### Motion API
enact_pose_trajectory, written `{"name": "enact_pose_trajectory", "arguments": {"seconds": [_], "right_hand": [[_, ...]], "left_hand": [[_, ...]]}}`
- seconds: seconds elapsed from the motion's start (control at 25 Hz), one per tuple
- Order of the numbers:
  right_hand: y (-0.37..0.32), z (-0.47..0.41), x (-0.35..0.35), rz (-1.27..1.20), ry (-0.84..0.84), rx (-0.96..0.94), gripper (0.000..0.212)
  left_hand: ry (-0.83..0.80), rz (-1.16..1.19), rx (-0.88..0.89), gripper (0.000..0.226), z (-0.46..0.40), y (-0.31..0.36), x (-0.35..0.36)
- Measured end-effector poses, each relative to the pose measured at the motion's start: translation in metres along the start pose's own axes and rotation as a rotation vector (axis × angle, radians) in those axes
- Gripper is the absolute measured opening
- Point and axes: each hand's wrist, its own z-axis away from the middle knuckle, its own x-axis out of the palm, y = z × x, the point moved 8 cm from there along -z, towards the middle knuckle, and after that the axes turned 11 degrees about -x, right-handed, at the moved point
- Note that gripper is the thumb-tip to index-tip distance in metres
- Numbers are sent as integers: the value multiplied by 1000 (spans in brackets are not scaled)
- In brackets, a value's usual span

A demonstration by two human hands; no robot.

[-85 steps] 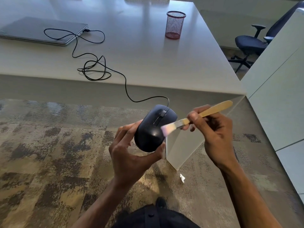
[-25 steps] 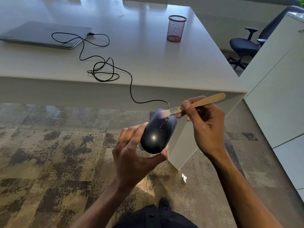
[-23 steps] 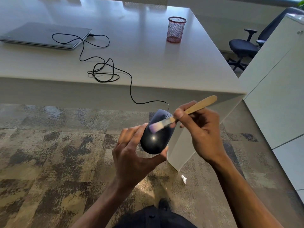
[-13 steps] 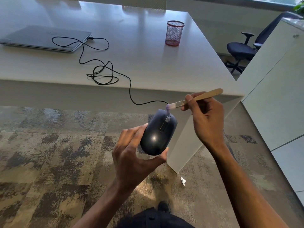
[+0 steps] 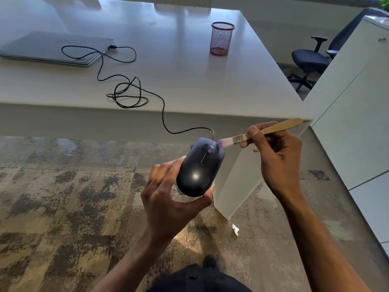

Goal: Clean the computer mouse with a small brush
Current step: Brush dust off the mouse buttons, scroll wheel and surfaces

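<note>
- Right, biggest first: the desk (image 5: 189, 81) fills the upper view, pale top. On it a closed laptop (image 5: 56, 48) far left, a red mesh pen cup (image 5: 222, 39) near the far right, and the mouse cable (image 5: 126, 91) looping across the top, then dropping off the front edge.
- Below it is patchy carpet (image 5: 63, 207), w/ a scrap of white paper (image 5: 235, 229) by the desk's leg panel. Office chair (image 5: 309, 57) off to the right, beyond a white cabinet (image 5: 357, 102).
- My left hand (image 5: 168, 205) is the holder: grip clenched round the mouse (image 5: 200, 167), fingers on its left flank, thumb under the rear right. Mouse is in the air in front of the desk edge, not on it.
- My right hand (image 5: 277, 157) is the worker: grip pinching the brush (image 5: 261, 131) by its wooden handle, just behind the metal ferrule.
- Key relation: mouse long axis runs rear-near-me to nose-away, tilted a bit right. Brush comes in from the right, handle pointing up-right, bristles (image 5: 224, 142) touching the nose on the right button, just beside the scroll wheel (image 5: 209, 149). So the right hand is nearer the front end; my guess is the next stroke needs to sweep left or back along that axis.
- Mouse looks: black, smooth, glossy, a light spot on the hump; button seam visible. Dust too small to tell.
</note>
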Motion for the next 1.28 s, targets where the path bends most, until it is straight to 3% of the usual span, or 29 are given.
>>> {"name": "enact_pose_trajectory", "arguments": {"seconds": [0.24,0.64,0.8,1.0,1.16,1.28], "right_hand": [[-8,0,3,-75,-35,-80,13],[-2,-9,-3,62,48,-96,13],[2,-11,3,40,-79,-106,16],[-3,-16,-7,6,-62,-140,17],[-8,-12,7,-3,-165,-174,14],[-3,-17,-2,33,-77,-164,9]], "left_hand": [[18,-7,12,67,-1,4,4],[9,-37,32,62,-3,7,16],[4,-22,21,64,-4,8,20],[-7,-45,7,65,-4,9,26],[3,-62,1,65,-7,9,29],[5,-72,-5,64,-8,9,31]]}}
